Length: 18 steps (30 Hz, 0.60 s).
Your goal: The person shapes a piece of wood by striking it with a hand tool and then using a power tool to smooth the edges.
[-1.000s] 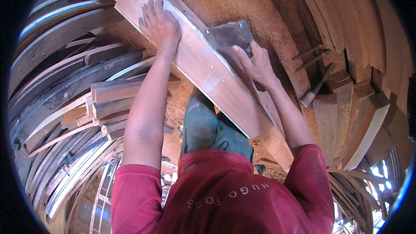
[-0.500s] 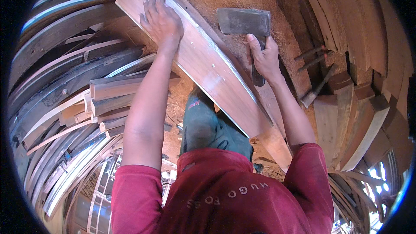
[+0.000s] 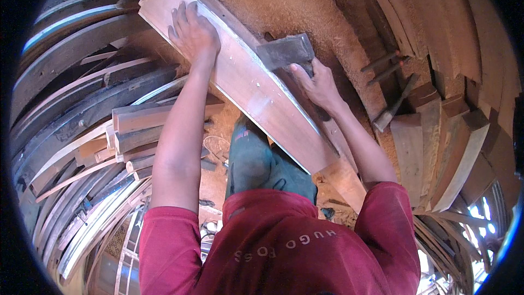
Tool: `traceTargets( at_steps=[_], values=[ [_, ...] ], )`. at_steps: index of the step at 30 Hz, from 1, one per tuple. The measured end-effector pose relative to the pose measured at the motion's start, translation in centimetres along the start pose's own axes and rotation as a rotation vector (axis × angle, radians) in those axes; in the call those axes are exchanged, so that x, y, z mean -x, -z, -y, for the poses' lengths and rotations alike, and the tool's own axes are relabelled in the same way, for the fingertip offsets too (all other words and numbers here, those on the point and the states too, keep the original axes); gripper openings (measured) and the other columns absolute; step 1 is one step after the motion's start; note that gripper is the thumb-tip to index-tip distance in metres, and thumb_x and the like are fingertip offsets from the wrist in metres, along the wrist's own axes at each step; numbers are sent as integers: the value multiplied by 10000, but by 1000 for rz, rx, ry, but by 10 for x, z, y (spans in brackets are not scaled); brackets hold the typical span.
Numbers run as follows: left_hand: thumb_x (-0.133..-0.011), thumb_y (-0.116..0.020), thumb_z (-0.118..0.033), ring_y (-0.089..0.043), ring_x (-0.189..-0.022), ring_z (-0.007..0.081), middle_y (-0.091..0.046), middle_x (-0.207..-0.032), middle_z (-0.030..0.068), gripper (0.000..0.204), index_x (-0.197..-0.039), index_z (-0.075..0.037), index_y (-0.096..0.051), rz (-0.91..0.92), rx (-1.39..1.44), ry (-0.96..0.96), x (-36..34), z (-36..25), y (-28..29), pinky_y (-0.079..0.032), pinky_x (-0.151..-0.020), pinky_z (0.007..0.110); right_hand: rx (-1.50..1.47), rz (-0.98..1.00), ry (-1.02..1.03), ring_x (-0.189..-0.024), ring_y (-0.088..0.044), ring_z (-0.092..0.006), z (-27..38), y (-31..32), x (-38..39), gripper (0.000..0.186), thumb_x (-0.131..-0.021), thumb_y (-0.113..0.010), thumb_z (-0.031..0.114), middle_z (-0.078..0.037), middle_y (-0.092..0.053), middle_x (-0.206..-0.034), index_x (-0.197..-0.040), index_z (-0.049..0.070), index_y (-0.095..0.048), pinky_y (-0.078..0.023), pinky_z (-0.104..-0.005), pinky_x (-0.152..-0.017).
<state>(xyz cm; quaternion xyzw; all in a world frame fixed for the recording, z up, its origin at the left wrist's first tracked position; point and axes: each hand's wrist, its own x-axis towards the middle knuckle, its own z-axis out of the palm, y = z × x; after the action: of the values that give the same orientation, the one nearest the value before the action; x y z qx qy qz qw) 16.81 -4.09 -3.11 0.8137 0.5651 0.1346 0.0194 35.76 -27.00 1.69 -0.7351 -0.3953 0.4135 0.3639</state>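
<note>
A long, tapered wooden plank [image 3: 240, 84] slants from the upper left toward my body, with a pale strip along its far edge. My left hand [image 3: 194, 35] lies on the plank's upper part, fingers spread over its face. In my right hand [image 3: 323, 88] is a hatchet [image 3: 286, 52] with a broad dark metal head. Its head is at the plank's far right edge; whether it touches the wood I cannot tell. Most of the handle is hidden behind my right hand.
Curved timbers [image 3: 71, 27] are stacked along the left. Thick wooden blocks [image 3: 456, 147] stand at the right, beside a chisel-like tool [image 3: 396, 106] and rods [image 3: 382, 65]. Sawdust [image 3: 262, 0] covers the surface beyond the plank. My knee [image 3: 248, 155] is below the plank.
My right hand has brought the hatchet down and left, from beyond the plank to its far edge, with the head now tilted. My left hand stays on the plank; the view has shifted slightly.
</note>
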Motion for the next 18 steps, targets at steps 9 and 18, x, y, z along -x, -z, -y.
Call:
traceTargets(
  at_steps=[9, 18],
  values=[
    [-944, -514, -173, -321, -1453, 315, -453, -1494, 115, 407, -1349, -132, -531, -9, 54, 3, 0, -3, 0, -201, -1166, 569, -170, -120, -34, -634, -631, -144, 1, -10, -10, 338, -998, -624, 323, -96, -661, -744, -1131, 12, -618, -513, -339, -600],
    [-946, -513, -186, -327, -1453, 300, -475, -1477, 109, 405, -1348, -139, -538, -27, 27, -12, 1, 1, 0, -202, -1168, 558, -190, -65, -191, -707, -620, -199, 17, 3, -17, 402, -980, -641, 370, -126, -640, -747, -1088, -16, -614, -502, -361, -665]
  ],
)
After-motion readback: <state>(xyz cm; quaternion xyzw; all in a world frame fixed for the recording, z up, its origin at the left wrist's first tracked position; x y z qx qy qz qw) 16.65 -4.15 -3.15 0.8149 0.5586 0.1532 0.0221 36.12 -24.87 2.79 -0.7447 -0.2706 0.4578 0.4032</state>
